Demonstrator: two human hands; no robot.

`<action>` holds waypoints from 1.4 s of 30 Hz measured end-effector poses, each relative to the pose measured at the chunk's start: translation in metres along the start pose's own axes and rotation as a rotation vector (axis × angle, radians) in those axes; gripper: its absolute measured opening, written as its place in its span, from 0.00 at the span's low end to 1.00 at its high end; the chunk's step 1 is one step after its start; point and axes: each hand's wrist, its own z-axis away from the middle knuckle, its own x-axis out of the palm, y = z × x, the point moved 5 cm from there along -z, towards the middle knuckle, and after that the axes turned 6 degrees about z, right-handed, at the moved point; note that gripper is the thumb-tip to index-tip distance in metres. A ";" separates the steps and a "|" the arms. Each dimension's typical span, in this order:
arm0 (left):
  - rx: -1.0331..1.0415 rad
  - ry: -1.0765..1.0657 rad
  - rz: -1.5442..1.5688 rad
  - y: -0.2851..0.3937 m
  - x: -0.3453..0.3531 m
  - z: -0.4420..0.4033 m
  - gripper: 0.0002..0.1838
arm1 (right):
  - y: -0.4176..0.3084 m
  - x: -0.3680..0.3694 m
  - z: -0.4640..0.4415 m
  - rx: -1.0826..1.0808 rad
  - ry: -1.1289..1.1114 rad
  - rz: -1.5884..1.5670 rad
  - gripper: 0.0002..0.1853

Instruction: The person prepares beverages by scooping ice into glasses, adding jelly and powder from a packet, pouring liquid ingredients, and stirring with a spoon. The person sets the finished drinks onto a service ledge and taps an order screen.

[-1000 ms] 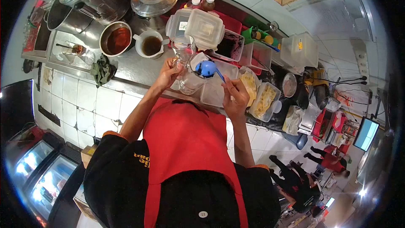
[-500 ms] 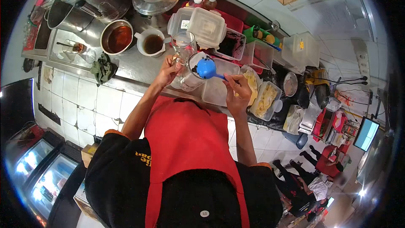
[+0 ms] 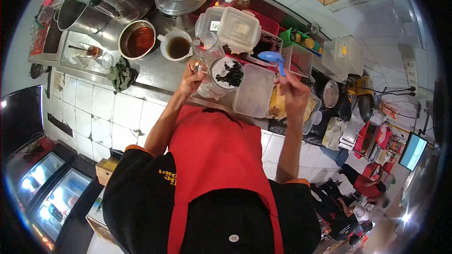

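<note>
My left hand (image 3: 192, 79) is closed around the handle of a glass mug (image 3: 213, 89). Dark, glossy bits (image 3: 231, 75) lie on something white inside it. Against this mug stands another clear glass mug (image 3: 206, 42), close to my left fingers; whether they also hold it I cannot tell. In my right hand (image 3: 295, 91) is a blue scoop (image 3: 270, 57) gripped by its handle, raised to the right of the mug. Just past the scoop is a plastic tub with dark contents (image 3: 269, 42). An uncovered clear tub (image 3: 253, 95) sits between my hands.
Left on the steel counter are a pot of reddish-brown liquid (image 3: 153, 42), a white jug of dark liquid (image 3: 165, 47), and a crumpled green cloth (image 3: 122, 73). Stacked lidded tubs (image 3: 239, 29) stand behind the mugs. Other people (image 3: 369, 183) are at far right.
My right hand has carried the blue scoop away from over the mug, to the right and toward the tub of dark contents. The dark bits in the mug now show. My left hand keeps its grip.
</note>
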 end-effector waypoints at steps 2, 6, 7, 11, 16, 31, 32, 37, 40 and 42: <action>0.023 0.021 -0.016 0.009 0.006 0.002 0.24 | 0.004 -0.022 -0.014 0.139 0.021 0.127 0.15; 0.173 0.026 -0.097 0.034 0.022 0.017 0.27 | 0.057 -0.051 -0.048 0.099 0.050 0.388 0.13; 0.223 0.039 -0.092 0.044 0.029 0.020 0.27 | 0.076 -0.052 -0.057 0.117 -0.045 0.455 0.13; 0.275 0.127 -0.149 0.069 0.016 0.023 0.26 | 0.142 -0.037 -0.094 0.122 -0.125 0.981 0.11; 0.235 0.215 -0.279 0.075 0.005 0.038 0.28 | 0.187 0.014 -0.137 0.092 -0.141 1.352 0.06; 0.199 0.218 -0.237 0.051 -0.008 0.054 0.30 | 0.187 0.042 -0.146 0.092 -0.477 1.514 0.09; 0.199 0.217 -0.238 0.049 -0.006 0.052 0.30 | 0.187 0.040 -0.148 0.149 -0.499 1.525 0.10; 0.163 0.186 -0.204 0.043 0.000 0.039 0.28 | 0.201 0.041 -0.143 0.270 -0.574 1.440 0.15; 0.164 0.163 -0.212 0.039 0.003 0.035 0.27 | 0.218 0.032 -0.146 0.419 -0.611 1.282 0.19; 0.174 0.151 -0.243 0.037 0.000 0.033 0.27 | 0.226 0.015 -0.150 0.387 -0.501 1.145 0.10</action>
